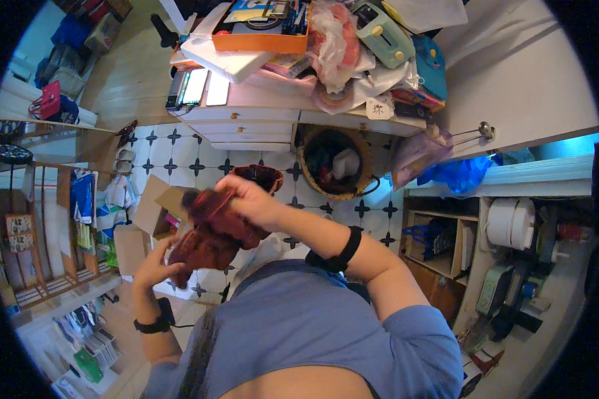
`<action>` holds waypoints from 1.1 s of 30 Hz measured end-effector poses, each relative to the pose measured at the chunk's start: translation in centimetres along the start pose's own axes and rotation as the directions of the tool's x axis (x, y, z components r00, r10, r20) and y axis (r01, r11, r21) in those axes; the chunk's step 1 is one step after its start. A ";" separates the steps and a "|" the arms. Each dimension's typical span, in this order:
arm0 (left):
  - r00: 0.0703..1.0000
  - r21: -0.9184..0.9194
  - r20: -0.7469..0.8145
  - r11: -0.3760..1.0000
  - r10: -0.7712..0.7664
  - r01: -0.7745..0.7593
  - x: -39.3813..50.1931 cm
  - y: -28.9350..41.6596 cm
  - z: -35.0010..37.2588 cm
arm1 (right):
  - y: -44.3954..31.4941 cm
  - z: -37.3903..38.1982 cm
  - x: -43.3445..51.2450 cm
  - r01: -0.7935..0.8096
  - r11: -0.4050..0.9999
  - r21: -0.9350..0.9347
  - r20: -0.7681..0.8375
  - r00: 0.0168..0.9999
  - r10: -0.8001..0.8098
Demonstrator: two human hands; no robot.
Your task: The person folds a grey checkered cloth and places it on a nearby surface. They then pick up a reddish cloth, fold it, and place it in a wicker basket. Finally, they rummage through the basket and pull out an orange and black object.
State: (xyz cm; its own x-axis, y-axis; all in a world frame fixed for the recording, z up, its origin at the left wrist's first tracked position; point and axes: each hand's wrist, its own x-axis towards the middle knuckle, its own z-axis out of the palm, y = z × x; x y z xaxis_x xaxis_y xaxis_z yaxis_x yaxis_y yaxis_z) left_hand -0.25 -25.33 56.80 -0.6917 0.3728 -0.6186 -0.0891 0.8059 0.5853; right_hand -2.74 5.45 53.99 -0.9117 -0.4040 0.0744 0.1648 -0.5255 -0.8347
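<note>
A dark red, crumpled thing that looks like cloth or soft leather is held up in front of my body, over the tiled floor. My right hand grips its upper part with bent fingers. At its lower left edge is my left hand, with the thumb against the material; the other fingers are partly hidden behind it. A dark opening with a reddish rim shows at the far end of the red thing. Blur hides its exact kind. Both wrists wear black bands.
An open cardboard box stands left on the floor. A wicker basket with cloth inside sits under the white desk. On the desk lie phones, an orange box, plastic bags and a green toy-like device. Wooden shelving stands right.
</note>
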 end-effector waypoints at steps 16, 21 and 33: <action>0.653 -0.166 -0.248 0.633 0.715 -0.756 2.4 11.3 3.7 | 0.3 -4.6 -9.1 0.067 0.550 -0.832 0.246 0.934 0.258; 0.625 -0.329 -0.273 0.540 0.731 -0.775 1.1 13.2 0.7 | 1.7 -12.7 -12.9 0.094 0.013 -0.995 0.089 0.869 0.487; 0.797 0.759 0.055 0.494 0.601 -0.425 4.6 12.3 -1.9 | -10.6 -13.6 -14.4 -0.235 -0.443 -0.865 -0.228 0.971 -0.071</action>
State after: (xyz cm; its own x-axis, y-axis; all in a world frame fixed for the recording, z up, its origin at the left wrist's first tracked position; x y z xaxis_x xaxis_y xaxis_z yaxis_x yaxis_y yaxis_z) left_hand -5.89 -14.56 62.15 -0.5657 0.8069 -0.1698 0.7935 0.5887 0.1544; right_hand 3.51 26.95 54.34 -0.9827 -0.1848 0.0070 -0.1843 0.9756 -0.1195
